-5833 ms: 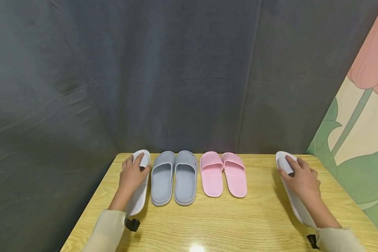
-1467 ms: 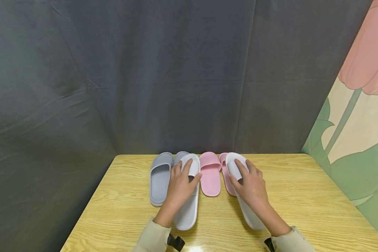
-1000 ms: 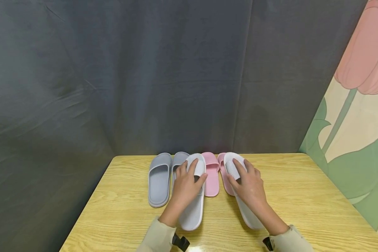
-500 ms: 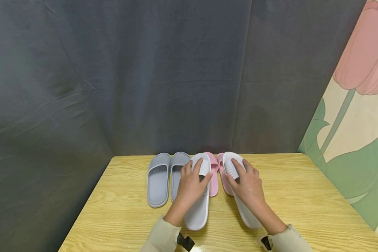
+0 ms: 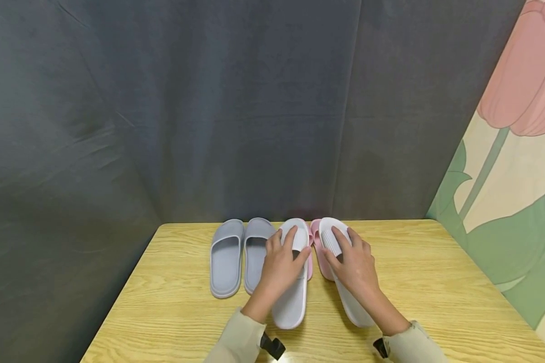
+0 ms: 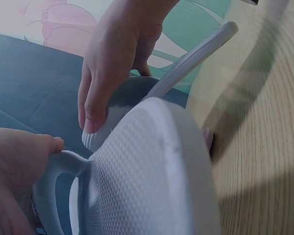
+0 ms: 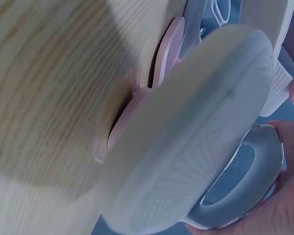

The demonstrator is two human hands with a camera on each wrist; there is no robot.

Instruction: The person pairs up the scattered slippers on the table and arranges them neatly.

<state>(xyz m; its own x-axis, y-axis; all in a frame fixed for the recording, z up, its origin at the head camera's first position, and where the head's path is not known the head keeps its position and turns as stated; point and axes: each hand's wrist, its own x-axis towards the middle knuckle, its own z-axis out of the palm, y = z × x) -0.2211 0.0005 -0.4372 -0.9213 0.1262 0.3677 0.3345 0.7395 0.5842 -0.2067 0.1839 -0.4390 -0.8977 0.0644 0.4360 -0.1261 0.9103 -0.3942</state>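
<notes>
My left hand (image 5: 279,264) grips one white slipper (image 5: 291,305) by its ribbed strap. A second white slipper (image 5: 355,307) is held the same way by my right hand (image 5: 356,264). Both hang toes-away above the table, side by side and slightly apart at the heels. Below them lie two pink slippers (image 5: 323,262), largely covered by the white ones. In the left wrist view the textured white slipper (image 6: 132,171) fills the middle. In the right wrist view the held white slipper (image 7: 186,132) is tilted over a pink slipper (image 7: 169,51).
A pair of grey slippers (image 5: 225,264) lies to the left of my left hand. The wooden table (image 5: 163,302) ends at a dark grey curtain (image 5: 254,111) behind. A wall with a painted tulip (image 5: 520,75) stands on the right.
The white slippers, far apart at the table's left and right sides before, have come together over the pink pair. Lately the left hand drifts right, uncovering the second grey slipper; the right hand barely moves.
</notes>
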